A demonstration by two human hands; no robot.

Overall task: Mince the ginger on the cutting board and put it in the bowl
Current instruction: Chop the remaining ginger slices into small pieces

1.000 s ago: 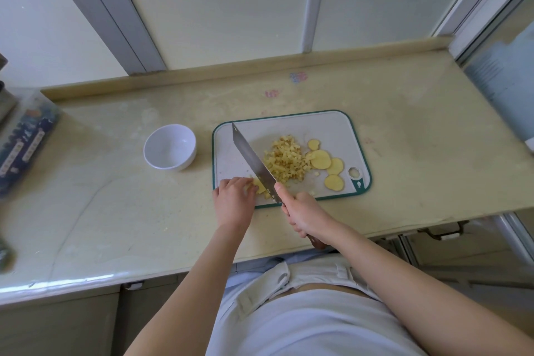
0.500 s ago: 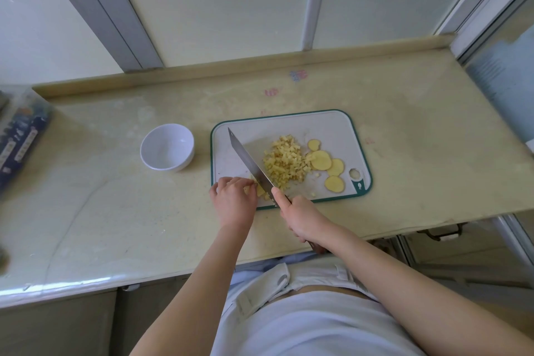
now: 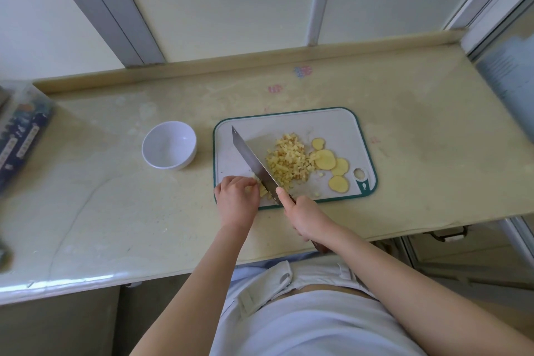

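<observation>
**Ginger under the knife**

On the pale stone counter (image 3: 404, 130) sits a cutting board (image 3: 326, 121). Her left hand (image 3: 235, 196) curls over ginger strips (image 3: 261, 188) at its near edge; her right hand (image 3: 306, 218) grips the knife (image 3: 254, 165). Diced ginger (image 3: 289, 160) and slices (image 3: 325, 159) lie mid-board. The white bowl (image 3: 169, 144) stands beside the board's left edge.

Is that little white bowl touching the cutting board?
Apart. The head view shows a strip of bare counter between the bowl and the left edge of the cutting board.
</observation>
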